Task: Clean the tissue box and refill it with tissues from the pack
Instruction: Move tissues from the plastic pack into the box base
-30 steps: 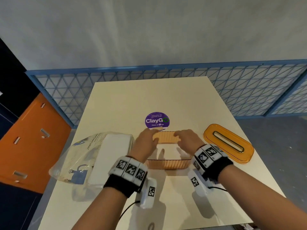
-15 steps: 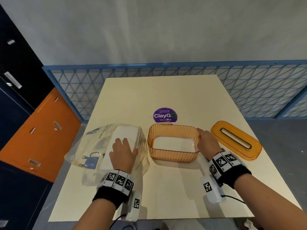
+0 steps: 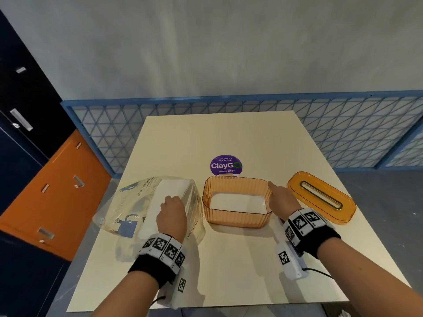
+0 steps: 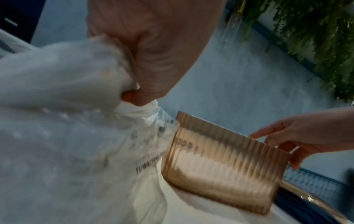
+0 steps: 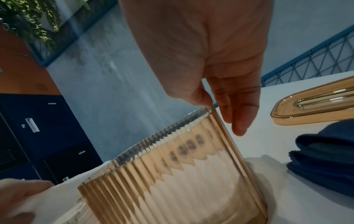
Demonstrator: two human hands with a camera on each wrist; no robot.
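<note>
The amber ribbed tissue box (image 3: 237,202) stands open at the table's middle, white showing at its bottom. Its amber lid (image 3: 320,196) lies flat to the right. Left of the box lies the tissue pack (image 3: 146,202), a white stack in a clear printed bag. My left hand (image 3: 171,211) lies on top of the pack, and in the left wrist view its thumb and fingers (image 4: 134,94) pinch a bunch of the white pack (image 4: 57,121). My right hand (image 3: 282,200) is at the box's right end. Its straight fingers (image 5: 239,118) lie against the end wall of the box (image 5: 172,174).
A folded dark blue cloth (image 5: 325,159) lies on the table (image 3: 229,271) by my right wrist, below the lid (image 5: 314,109). A purple round sticker (image 3: 226,165) sits behind the box. Orange and dark lockers (image 3: 45,191) stand left, a blue mesh fence (image 3: 343,133) behind.
A second ago both hands were over the box. The left hand then moved onto the tissue pack and now grips it. The right hand moved to the box's right end and stays there.
</note>
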